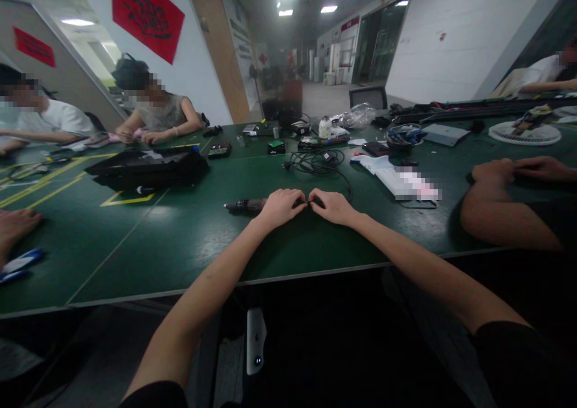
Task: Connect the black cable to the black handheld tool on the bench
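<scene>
Close together over the green table, my left hand (pixel 282 207) and my right hand (pixel 332 206) face each other with curled fingers. Their fingertips pinch at a small dark piece (pixel 309 202) between them, too small to name. Just left of my left hand, a dark electric screwdriver (pixel 246 205) lies on its side, its tip pointing left. Part of it is hidden behind the hand. Beyond my hands a black cable (pixel 318 163) lies in loose coils.
A black tray (pixel 148 166) stands to the left. A white packet (pixel 383 173) lies to the right, near another person's arm (pixel 489 207). Blue-handled pliers (pixel 22 262) are by a person's hand (pixel 15 231) at far left. The table's front edge (pixel 288 276) runs below my forearms.
</scene>
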A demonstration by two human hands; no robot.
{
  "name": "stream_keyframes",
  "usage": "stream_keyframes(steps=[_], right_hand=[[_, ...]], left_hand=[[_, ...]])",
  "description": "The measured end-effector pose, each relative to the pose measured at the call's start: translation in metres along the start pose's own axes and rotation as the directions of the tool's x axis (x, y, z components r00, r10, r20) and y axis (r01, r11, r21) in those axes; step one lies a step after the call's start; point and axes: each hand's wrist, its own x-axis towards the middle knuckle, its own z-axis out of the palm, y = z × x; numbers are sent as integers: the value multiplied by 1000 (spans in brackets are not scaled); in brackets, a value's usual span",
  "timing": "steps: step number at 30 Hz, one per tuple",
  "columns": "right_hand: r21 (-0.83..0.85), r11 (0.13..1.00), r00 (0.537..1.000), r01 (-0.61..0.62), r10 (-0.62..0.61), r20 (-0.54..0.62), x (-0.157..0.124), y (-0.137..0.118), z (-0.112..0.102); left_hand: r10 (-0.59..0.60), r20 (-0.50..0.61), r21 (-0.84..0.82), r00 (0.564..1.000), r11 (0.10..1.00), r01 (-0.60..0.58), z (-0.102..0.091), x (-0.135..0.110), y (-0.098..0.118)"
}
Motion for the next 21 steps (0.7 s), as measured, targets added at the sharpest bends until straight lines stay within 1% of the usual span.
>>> stream_keyframes(steps=[5,9,14,18,21], right_hand=[[-2,1000,1000,-2,2,-5,-1,0,0],[-6,1000,1000,-3,3,-8,0,-1,0],[0,1000,1000,-3,3,2,0,-1,-1],[-6,1000,1000,3,-3,3,0,-1,-1],[-7,1000,1000,0,1,10,0,0,-1]], left_hand=[[36,0,-11,999,999,-36,0,0,-1],[9,-16,-7,1000,1000,-9,0,1,-1],[40,-8,0,999,999,-40,-1,-1,0],[10,-3,-6,1000,1000,-10,-1,-1,0],[23,-7,2,1000,1000,-23,0,0,-1]])
